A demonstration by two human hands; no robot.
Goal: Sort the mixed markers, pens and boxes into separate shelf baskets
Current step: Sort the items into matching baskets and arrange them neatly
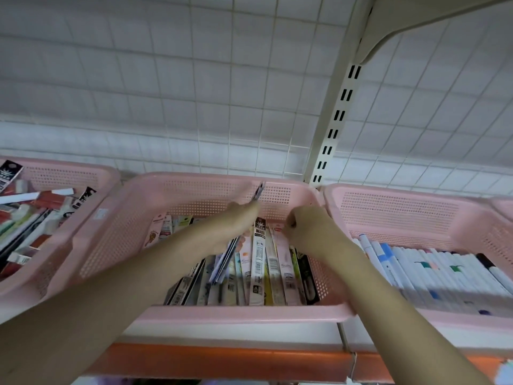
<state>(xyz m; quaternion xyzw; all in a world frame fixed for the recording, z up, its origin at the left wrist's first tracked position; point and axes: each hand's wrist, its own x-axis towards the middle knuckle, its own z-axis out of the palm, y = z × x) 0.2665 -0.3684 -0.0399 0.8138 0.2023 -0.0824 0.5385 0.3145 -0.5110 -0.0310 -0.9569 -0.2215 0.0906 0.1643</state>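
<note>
left hand [236,218] pinches 1 pen [256,194] above the middle basket [222,315]; right hand [308,229] fingers curled among boxes [266,268], grasp unclear; next, carry the pen out.

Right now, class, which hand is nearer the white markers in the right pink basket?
Right. The right hand is beside the white markers, inside the middle basket; the left hand is farther left.

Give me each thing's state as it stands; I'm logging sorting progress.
Left basket: holds jumbled boxes and pens.
Middle basket: holds long boxes in rows.
Right basket: holds white markers side by side.
Left hand: grips a dark pen.
Right hand: curled over the boxes; grip unclear.
</note>
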